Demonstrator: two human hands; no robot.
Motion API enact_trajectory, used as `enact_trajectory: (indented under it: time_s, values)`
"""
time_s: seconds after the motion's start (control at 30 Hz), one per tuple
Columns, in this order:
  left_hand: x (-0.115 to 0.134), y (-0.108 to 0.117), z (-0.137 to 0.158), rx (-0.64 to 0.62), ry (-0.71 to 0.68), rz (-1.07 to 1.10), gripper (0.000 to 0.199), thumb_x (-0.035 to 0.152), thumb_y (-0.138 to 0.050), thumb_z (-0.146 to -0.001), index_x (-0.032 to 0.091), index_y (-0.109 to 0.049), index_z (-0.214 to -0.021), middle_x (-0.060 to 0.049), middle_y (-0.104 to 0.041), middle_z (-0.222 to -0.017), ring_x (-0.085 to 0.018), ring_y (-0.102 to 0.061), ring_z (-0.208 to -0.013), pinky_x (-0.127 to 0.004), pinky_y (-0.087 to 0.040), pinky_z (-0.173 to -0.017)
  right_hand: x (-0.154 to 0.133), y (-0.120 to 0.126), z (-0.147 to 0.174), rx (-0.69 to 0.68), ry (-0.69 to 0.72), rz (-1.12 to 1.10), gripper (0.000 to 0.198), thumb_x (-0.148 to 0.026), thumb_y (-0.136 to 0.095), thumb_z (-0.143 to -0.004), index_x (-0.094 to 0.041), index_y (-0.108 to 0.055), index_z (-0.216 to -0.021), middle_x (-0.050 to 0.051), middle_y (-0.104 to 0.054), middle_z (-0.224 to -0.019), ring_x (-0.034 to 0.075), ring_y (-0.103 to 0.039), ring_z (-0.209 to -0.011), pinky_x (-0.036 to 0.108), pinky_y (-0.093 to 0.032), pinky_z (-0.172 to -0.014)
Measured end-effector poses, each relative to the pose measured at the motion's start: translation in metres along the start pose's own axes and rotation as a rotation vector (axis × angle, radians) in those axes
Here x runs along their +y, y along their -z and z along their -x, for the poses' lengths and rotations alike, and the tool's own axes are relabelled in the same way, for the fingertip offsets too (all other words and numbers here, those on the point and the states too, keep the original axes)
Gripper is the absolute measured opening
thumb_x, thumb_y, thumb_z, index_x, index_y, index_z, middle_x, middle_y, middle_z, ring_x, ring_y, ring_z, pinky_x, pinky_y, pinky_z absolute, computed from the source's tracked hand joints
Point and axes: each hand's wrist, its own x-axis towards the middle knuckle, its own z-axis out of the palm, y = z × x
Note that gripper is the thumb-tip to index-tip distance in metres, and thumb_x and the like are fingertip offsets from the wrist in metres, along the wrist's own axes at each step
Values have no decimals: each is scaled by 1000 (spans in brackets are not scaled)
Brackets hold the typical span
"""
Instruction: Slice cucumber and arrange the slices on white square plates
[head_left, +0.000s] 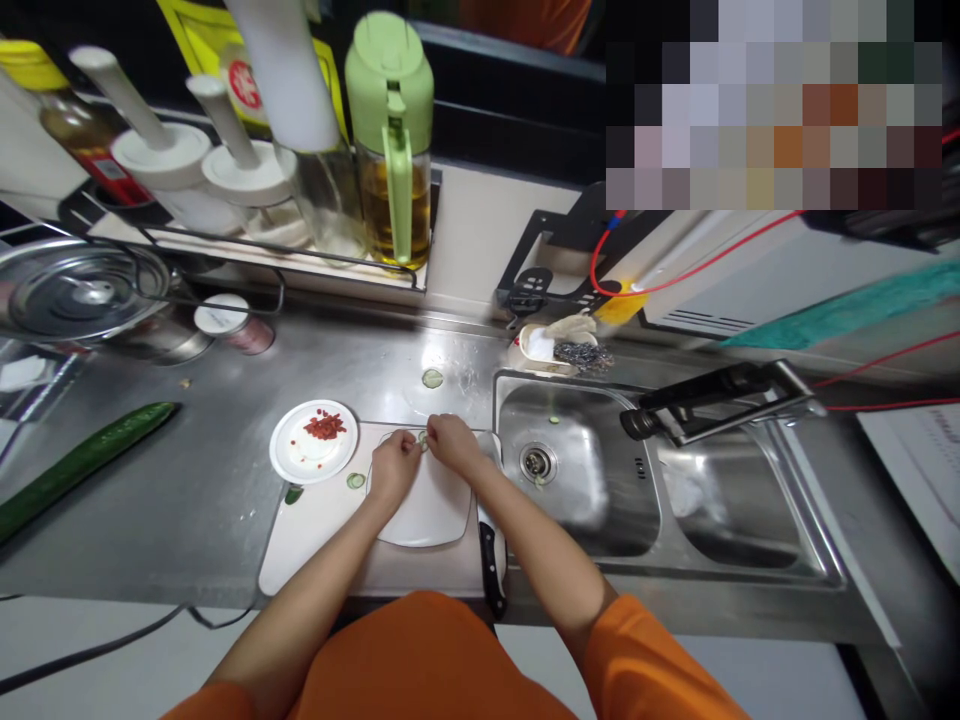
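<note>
Over the far part of a white plate (424,515), my left hand (396,465) and my right hand (450,443) meet with fingers pinched. Between the fingertips is a small cucumber slice (423,441), partly covered by them. The plate rests on a pale cutting board (300,545). Another cucumber slice (356,481) lies on the board to the left, near a green cucumber end (293,494). A knife (491,570) with a black handle lies along the board's right edge. One more slice (432,378) sits on the steel counter beyond my hands.
A round white plate (289,460) with chopped red bits overlaps the board's left corner. A whole cucumber (90,462) lies at far left. The double sink (585,520) is to the right, its faucet (720,395) reaching across. A rack (300,262) of bottles and jars hangs behind.
</note>
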Motion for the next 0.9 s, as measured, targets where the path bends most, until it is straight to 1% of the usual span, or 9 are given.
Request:
enact_trajectory:
  time_s: [0.17,0.23,0.33,0.43,0.57,0.63,0.73,0.83,0.9]
  values:
    - [3,6,0,-7,53,41,10,28,-56,-71,21,-61,-77,-1,-65,-71,-15,-59,-68,-25,-42,-70,7,2,7,34,-7,-30,9,-15,-49,-79,-17,-58,-80,4,-58,-82,14,-48,-75,22,-31,-66]
    - [4,15,1,-7,53,56,12,29,-57,-71,21,-62,-78,0,-66,-71,-15,-60,-68,-25,-43,-70,9,5,14,44,-27,-38,10,-14,-48,-79,-17,-58,-79,4,-58,-80,14,-49,-74,22,-31,-65]
    - [0,40,6,0,27,66,16,32,-56,-72,20,-63,-79,-1,-67,-72,-15,-61,-69,-24,-43,-69,11,8,30,52,-90,-86,10,-13,-49,-77,-17,-57,-76,3,-59,-78,13,-49,-71,22,-30,-62]
    - [-18,70,15,34,-12,41,20,35,-52,-74,20,-64,-81,-1,-68,-76,-15,-61,-69,-24,-44,-69,9,3,51,62,-144,-137,9,-13,-50,-75,-17,-58,-74,2,-59,-75,13,-49,-70,22,-29,-61]
    - [-52,98,33,65,-10,-129,22,37,-51,-76,22,-67,-82,-2,-69,-79,-16,-61,-68,-25,-44,-69,0,-15,80,83,-179,-199,7,-12,-52,-73,-17,-56,-71,1,-58,-71,12,-48,-67,21,-29,-60]
    - [-66,101,42,44,-30,-206,22,35,-50,-77,23,-68,-85,-3,-70,-83,-17,-62,-72,-26,-45,-71,-7,-25,93,83,-190,-227,7,-12,-54,-72,-17,-55,-69,0,-57,-69,12,-47,-65,21,-28,-59]
    - [-79,97,51,13,-85,-271,25,31,-49,-79,23,-68,-93,-4,-70,-92,-19,-63,-83,-27,-45,-78,-17,-38,107,86,-201,-259,9,-11,-53,-72,-18,-54,-67,0,-56,-67,12,-48,-65,21,-29,-59]
    - [-84,88,52,-8,-140,-315,30,29,-46,-81,21,-67,-101,-7,-69,-99,-20,-61,-91,-27,-44,-83,-26,-45,115,87,-213,-251,11,-9,-52,-71,-18,-53,-66,1,-56,-68,12,-48,-66,21,-29,-59]
    - [-83,84,49,-24,-158,-371,33,29,-45,-83,21,-65,-107,-8,-68,-101,-21,-61,-92,-28,-43,-83,-31,-46,119,83,-212,-232,11,-8,-51,-71,-18,-53,-66,1,-56,-68,12,-47,-66,21,-29,-59]
